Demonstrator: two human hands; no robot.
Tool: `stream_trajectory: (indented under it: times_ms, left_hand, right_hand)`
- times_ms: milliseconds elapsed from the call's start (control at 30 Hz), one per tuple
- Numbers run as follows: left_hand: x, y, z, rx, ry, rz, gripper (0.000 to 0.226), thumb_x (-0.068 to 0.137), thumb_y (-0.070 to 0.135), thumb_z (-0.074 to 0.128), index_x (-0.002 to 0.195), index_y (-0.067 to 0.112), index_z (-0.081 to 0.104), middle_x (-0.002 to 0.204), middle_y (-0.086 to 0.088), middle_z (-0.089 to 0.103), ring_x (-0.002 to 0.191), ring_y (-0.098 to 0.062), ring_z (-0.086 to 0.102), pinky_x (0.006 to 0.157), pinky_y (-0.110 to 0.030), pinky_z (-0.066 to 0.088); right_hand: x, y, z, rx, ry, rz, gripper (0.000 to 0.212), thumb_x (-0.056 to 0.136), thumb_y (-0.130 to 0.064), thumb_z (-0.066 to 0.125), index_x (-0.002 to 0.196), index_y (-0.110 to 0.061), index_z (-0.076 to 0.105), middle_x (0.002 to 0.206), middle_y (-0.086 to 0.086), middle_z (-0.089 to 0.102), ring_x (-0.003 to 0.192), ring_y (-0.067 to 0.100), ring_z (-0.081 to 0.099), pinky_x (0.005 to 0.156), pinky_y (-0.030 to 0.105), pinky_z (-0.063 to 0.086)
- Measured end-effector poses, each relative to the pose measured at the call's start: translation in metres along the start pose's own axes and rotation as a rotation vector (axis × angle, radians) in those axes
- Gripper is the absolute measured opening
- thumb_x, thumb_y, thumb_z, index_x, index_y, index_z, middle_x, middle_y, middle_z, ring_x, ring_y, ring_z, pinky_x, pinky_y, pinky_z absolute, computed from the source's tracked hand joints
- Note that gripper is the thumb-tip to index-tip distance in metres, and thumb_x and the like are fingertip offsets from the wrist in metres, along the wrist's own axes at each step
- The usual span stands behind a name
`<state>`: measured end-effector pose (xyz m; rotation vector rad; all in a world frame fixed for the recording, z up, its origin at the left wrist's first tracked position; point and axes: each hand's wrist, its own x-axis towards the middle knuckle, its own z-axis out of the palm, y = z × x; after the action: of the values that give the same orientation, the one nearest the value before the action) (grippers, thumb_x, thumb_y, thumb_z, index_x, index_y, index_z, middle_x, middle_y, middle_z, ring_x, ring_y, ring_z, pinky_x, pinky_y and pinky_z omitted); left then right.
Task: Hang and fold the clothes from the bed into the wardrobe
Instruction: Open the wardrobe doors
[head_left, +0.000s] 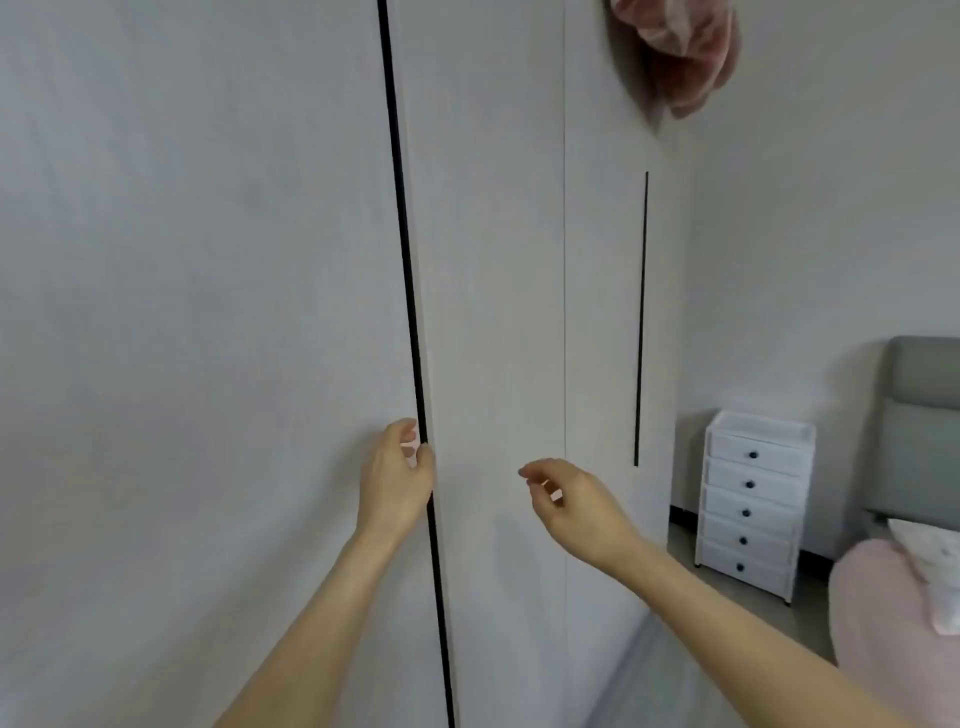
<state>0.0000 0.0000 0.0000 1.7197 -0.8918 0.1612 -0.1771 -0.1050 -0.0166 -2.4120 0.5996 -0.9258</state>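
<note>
A tall white wardrobe (493, 260) fills most of the view, its doors closed. A long black strip handle (410, 312) runs down the edge of the left door. My left hand (395, 478) grips that black handle at waist height, fingers curled round its edge. My right hand (571, 499) hovers in front of the middle door, fingers loosely curled, holding nothing. A second black handle (641, 322) runs down the right door. The bed (883, 597) with pink bedding shows at the lower right; no clothes on it are visible.
A white chest of drawers (753, 499) with black knobs stands against the wall right of the wardrobe. A grey headboard (924, 415) rises behind the bed. A pink gauzy fabric bundle (685, 57) hangs at the wardrobe's top right corner. Grey floor lies between wardrobe and bed.
</note>
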Motion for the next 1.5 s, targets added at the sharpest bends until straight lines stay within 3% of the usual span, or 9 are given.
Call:
stream_trajectory:
  times_ms: [167, 300, 500, 833, 967, 1067, 1200, 1300, 1500]
  left_hand:
    - [0.034, -0.015, 0.038, 0.038, 0.211, -0.009, 0.043, 0.093, 0.006, 0.048, 0.135, 0.007, 0.046, 0.126, -0.006, 0.050, 0.107, -0.019, 0.054, 0.092, -0.025, 0.040]
    - [0.042, -0.022, 0.069, 0.143, 0.374, 0.004, 0.039, 0.091, -0.001, 0.049, 0.130, 0.001, 0.050, 0.119, -0.009, 0.053, 0.106, -0.020, 0.054, 0.095, -0.026, 0.041]
    - [0.052, -0.004, 0.101, 0.170, 0.614, -0.197, 0.015, 0.093, 0.013, 0.053, 0.107, 0.014, 0.059, 0.102, 0.003, 0.056, 0.088, -0.010, 0.055, 0.072, -0.010, 0.035]
    - [0.016, 0.035, 0.104, 0.186, 0.672, -0.286, 0.017, 0.088, 0.017, 0.063, 0.082, 0.028, 0.052, 0.079, 0.009, 0.058, 0.071, -0.001, 0.055, 0.063, -0.005, 0.040]
    - [-0.015, 0.054, 0.103, 0.203, 0.659, -0.268, 0.018, 0.087, 0.010, 0.063, 0.082, 0.024, 0.053, 0.076, 0.008, 0.056, 0.064, 0.005, 0.052, 0.064, -0.007, 0.041]
    - [-0.044, 0.073, 0.101, 0.214, 0.636, -0.248, 0.017, 0.087, 0.008, 0.062, 0.082, 0.021, 0.052, 0.074, 0.007, 0.054, 0.063, 0.004, 0.050, 0.063, -0.008, 0.041]
    - [-0.100, 0.103, 0.092, 0.233, 0.626, -0.231, 0.018, 0.088, 0.012, 0.063, 0.081, 0.023, 0.051, 0.079, 0.004, 0.059, 0.070, -0.002, 0.056, 0.066, -0.012, 0.046]
    - [-0.144, 0.125, 0.078, 0.246, 0.637, -0.207, 0.018, 0.088, 0.011, 0.063, 0.080, 0.024, 0.053, 0.077, 0.008, 0.059, 0.069, 0.000, 0.056, 0.064, -0.009, 0.044]
    - [-0.247, 0.165, 0.027, 0.339, 0.756, -0.195, 0.018, 0.088, 0.007, 0.061, 0.081, 0.023, 0.057, 0.073, 0.014, 0.060, 0.072, -0.004, 0.058, 0.069, -0.018, 0.048]
  right_hand:
    - [0.089, 0.032, 0.027, -0.159, 0.020, -0.311, 0.045, 0.095, -0.021, 0.045, 0.140, -0.018, 0.040, 0.142, -0.001, 0.039, 0.129, 0.016, 0.037, 0.097, 0.029, 0.041]
    - [0.154, 0.050, 0.054, -0.279, 0.031, -0.640, 0.059, 0.082, -0.008, 0.062, 0.138, -0.008, 0.045, 0.143, 0.019, 0.041, 0.133, 0.036, 0.039, 0.107, 0.051, 0.035]
    - [0.191, 0.087, 0.072, -0.388, 0.102, -0.912, 0.077, 0.069, -0.016, 0.074, 0.140, -0.016, 0.043, 0.146, 0.017, 0.039, 0.134, 0.037, 0.037, 0.102, 0.061, 0.035]
    - [0.196, 0.096, 0.079, -0.374, -0.005, -0.868, 0.076, 0.064, -0.028, 0.080, 0.135, -0.020, 0.052, 0.146, 0.014, 0.041, 0.134, 0.035, 0.038, 0.099, 0.068, 0.032]
    - [0.195, 0.095, 0.080, -0.425, -0.151, -0.834, 0.083, 0.082, -0.033, 0.062, 0.150, -0.027, 0.015, 0.157, 0.009, -0.007, 0.145, 0.032, -0.002, 0.110, 0.064, 0.010]
    - [0.187, 0.088, 0.072, -0.330, -0.293, -0.786, 0.073, 0.093, -0.033, 0.046, 0.151, -0.027, 0.003, 0.157, 0.007, -0.019, 0.144, 0.030, -0.017, 0.114, 0.056, 0.004]
    - [0.118, 0.070, 0.054, 0.197, -0.479, -0.761, 0.052, 0.096, -0.025, 0.047, 0.145, -0.020, 0.030, 0.154, 0.005, 0.021, 0.143, 0.023, 0.018, 0.115, 0.036, 0.022]
    - [0.045, 0.057, 0.041, 0.697, -0.614, -0.654, 0.040, 0.097, -0.014, 0.047, 0.132, -0.033, 0.045, 0.131, -0.016, 0.048, 0.126, 0.008, 0.047, 0.100, 0.012, 0.036]
    - [-0.077, 0.005, 0.020, 0.923, -0.842, -0.872, 0.053, 0.096, -0.023, 0.036, 0.134, -0.056, 0.017, 0.140, -0.039, 0.024, 0.135, -0.011, 0.025, 0.109, 0.009, 0.022]
